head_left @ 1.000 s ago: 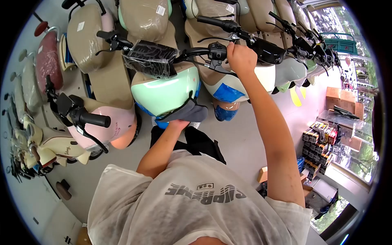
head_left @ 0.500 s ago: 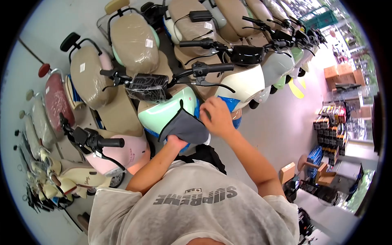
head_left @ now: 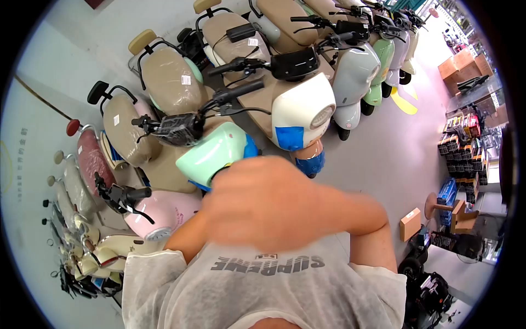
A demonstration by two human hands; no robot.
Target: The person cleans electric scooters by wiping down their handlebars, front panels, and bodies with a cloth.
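Note:
My right hand [head_left: 260,203] is raised close to the camera, large and blurred by motion, its fingers hard to make out. It covers my left hand, of which only the forearm [head_left: 188,234] shows. The grey cloth is out of sight. Behind the right hand stands the mint-green scooter front [head_left: 219,151], with blue film along its edges and a plastic-wrapped display [head_left: 178,130] on its handlebar. Neither hand is visibly touching the scooter.
A pink scooter [head_left: 161,214] stands at the left, a white one [head_left: 301,109] with a blue patch to the right of the mint one. More scooters line the back. A small carton [head_left: 410,224] and stacked boxes [head_left: 463,148] are at the right.
My right hand has come off the handlebar, passed by the cloth and risen toward the camera. The grey cloth and left hand have gone from sight. The view has shifted.

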